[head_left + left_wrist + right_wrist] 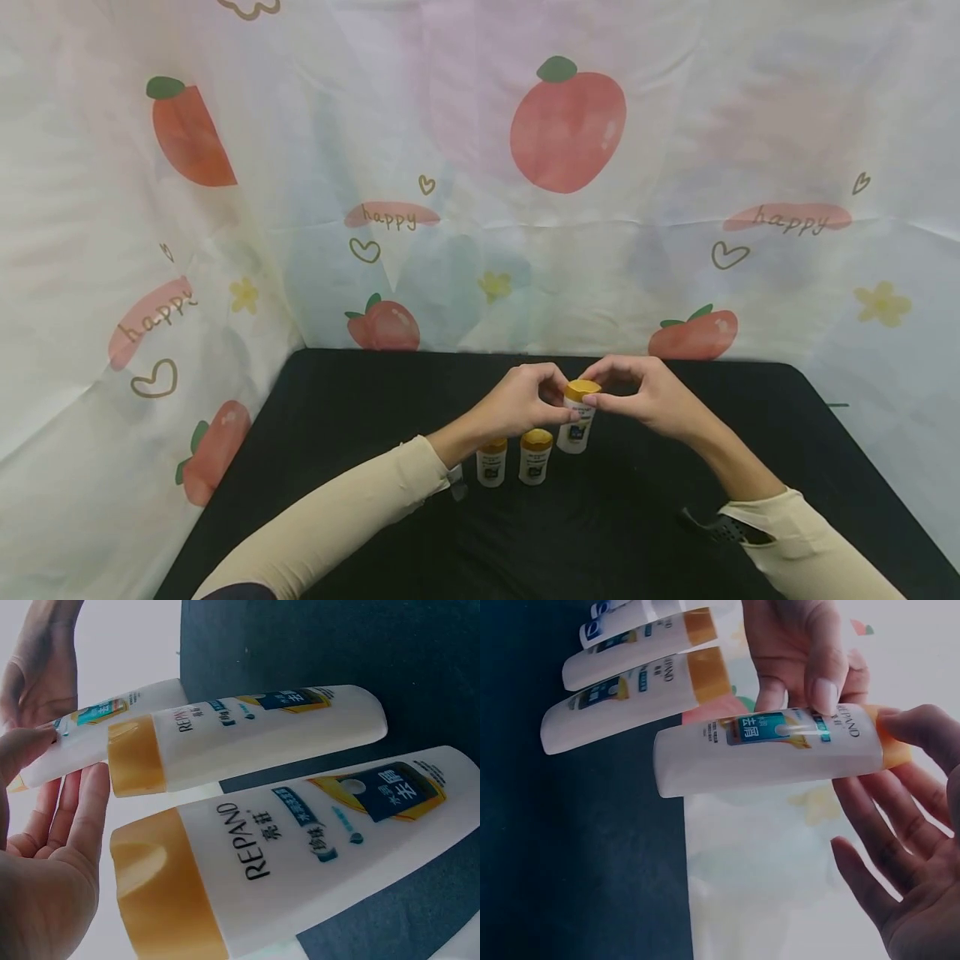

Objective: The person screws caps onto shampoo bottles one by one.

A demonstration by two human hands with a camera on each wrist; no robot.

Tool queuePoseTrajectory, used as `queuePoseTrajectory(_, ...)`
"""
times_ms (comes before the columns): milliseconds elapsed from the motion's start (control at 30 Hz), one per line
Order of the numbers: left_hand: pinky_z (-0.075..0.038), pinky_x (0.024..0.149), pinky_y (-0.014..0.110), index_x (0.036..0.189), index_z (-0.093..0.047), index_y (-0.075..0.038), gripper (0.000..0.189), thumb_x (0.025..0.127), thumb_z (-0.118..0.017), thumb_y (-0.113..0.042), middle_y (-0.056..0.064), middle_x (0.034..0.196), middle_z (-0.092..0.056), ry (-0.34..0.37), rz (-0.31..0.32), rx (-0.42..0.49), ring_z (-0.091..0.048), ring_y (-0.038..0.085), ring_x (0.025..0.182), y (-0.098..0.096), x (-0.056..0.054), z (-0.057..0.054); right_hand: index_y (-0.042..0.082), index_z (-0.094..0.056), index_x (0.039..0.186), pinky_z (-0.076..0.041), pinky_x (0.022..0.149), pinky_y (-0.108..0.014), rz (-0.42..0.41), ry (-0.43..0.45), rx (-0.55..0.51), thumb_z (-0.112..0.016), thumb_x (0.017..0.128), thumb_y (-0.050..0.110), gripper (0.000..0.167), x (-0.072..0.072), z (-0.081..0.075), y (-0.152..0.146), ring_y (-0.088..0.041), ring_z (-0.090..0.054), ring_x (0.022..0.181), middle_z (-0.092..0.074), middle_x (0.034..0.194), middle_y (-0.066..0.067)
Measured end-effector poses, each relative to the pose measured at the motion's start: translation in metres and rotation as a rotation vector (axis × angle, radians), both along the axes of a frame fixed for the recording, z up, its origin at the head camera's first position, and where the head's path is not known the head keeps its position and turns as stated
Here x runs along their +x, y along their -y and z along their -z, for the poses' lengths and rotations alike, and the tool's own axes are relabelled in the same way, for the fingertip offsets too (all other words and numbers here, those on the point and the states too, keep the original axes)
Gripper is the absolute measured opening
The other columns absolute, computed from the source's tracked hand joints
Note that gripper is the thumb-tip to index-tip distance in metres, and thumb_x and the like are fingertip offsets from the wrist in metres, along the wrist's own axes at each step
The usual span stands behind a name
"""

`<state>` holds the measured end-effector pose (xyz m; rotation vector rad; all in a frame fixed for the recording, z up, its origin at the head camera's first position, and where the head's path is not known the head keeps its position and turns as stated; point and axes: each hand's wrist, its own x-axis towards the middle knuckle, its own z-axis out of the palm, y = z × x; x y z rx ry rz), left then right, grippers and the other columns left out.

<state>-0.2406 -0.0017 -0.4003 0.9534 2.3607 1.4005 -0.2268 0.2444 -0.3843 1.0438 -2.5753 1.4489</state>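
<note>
A white shampoo bottle (573, 433) with a gold cap and a teal label is held upright between both hands. My left hand (517, 402) pinches its body just under the cap, thumb on the front label. From the other side my right hand (652, 400) grips the gold cap; in the right wrist view its thumb lies on the cap and its fingers spread behind the bottle (697, 761). Two more such bottles stand to the left, one (534, 465) closer and the other (491, 470) partly covered by my left wrist.
The bottles stand on a black-covered table (600, 533). White objects with blue marks (600, 628) show beyond the bottles in the right wrist view. A pale curtain (465, 150) printed with fruit and hearts hangs behind and at the left.
</note>
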Motion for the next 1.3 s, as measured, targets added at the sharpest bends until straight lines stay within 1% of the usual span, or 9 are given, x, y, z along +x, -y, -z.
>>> queuePoseTrajectory(167,-0.056,0.072,0.021,0.106,-0.066,-0.013,0.022,0.091,-0.079,-0.022,-0.006,0.097,-0.069,0.006,0.012,-0.022,-0.066,0.002,0.085,-0.001,-0.001,0.001,0.014,-0.071,0.116,-0.057,0.078,-0.032,-0.041,0.012,-0.013,-0.073,0.093,0.005,0.025,-0.002,0.005,-0.002,-0.016,-0.070,0.093,-0.072,0.105,-0.002)
queuePoseTrajectory(333,-0.056,0.071,0.020,0.103,-0.066,-0.012,0.021,0.090,-0.080,-0.019,-0.005,0.093,-0.069,0.018,0.016,-0.048,-0.066,0.002,0.081,-0.003,-0.001,0.005,0.014,-0.071,0.116,-0.057,0.078,-0.032,-0.080,0.019,-0.015,-0.074,0.092,0.004,0.026,-0.004,0.013,-0.003,-0.016,-0.069,0.094,-0.072,0.105,-0.002)
queuePoseTrajectory(567,-0.056,0.073,0.020,0.103,-0.068,-0.010,0.021,0.088,-0.081,-0.015,-0.005,0.091,-0.070,0.037,0.032,-0.066,-0.066,0.002,0.082,-0.005,0.000,0.009,0.020,-0.071,0.115,-0.057,0.081,-0.033,-0.070,0.036,0.023,-0.077,0.091,0.011,0.027,-0.002,0.021,-0.004,-0.016,-0.069,0.097,-0.071,0.106,0.002)
queuePoseTrajectory(733,-0.056,0.074,0.019,0.102,-0.069,-0.010,0.019,0.087,-0.082,-0.013,-0.005,0.092,-0.069,0.045,0.043,-0.076,-0.066,0.002,0.082,-0.007,0.000,0.014,0.021,-0.071,0.114,-0.057,0.081,-0.033,-0.067,0.035,0.032,-0.078,0.090,0.011,0.027,0.000,0.028,-0.006,-0.015,-0.069,0.096,-0.072,0.104,0.003)
queuePoseTrajectory(933,-0.055,0.071,0.018,0.098,-0.070,-0.012,0.019,0.086,-0.083,-0.015,-0.009,0.088,-0.068,0.015,0.045,-0.125,-0.065,0.002,0.078,-0.010,0.001,0.018,0.019,-0.071,0.114,-0.057,0.081,-0.035,-0.090,0.052,0.020,-0.077,0.090,0.009,0.026,0.000,0.037,-0.008,-0.016,-0.070,0.094,-0.072,0.103,0.002)
queuePoseTrajectory(1100,-0.054,0.069,0.018,0.096,-0.070,-0.012,0.018,0.086,-0.084,-0.016,-0.009,0.086,-0.069,0.008,0.067,-0.169,-0.065,0.003,0.076,-0.012,-0.001,0.017,0.018,-0.071,0.114,-0.057,0.080,-0.035,-0.095,0.064,0.014,-0.077,0.090,0.008,0.026,0.001,0.040,-0.009,-0.017,-0.070,0.094,-0.072,0.103,0.001)
queuePoseTrajectory(1300,-0.052,0.071,0.017,0.094,-0.071,-0.015,0.018,0.086,-0.084,-0.023,-0.010,0.086,-0.069,-0.053,0.100,-0.270,-0.063,0.001,0.075,-0.014,-0.007,0.017,0.015,-0.071,0.115,-0.058,0.078,-0.035,-0.120,0.058,-0.007,-0.075,0.091,0.005,0.026,0.001,0.046,-0.010,-0.017,-0.069,0.092,-0.071,0.102,-0.001)
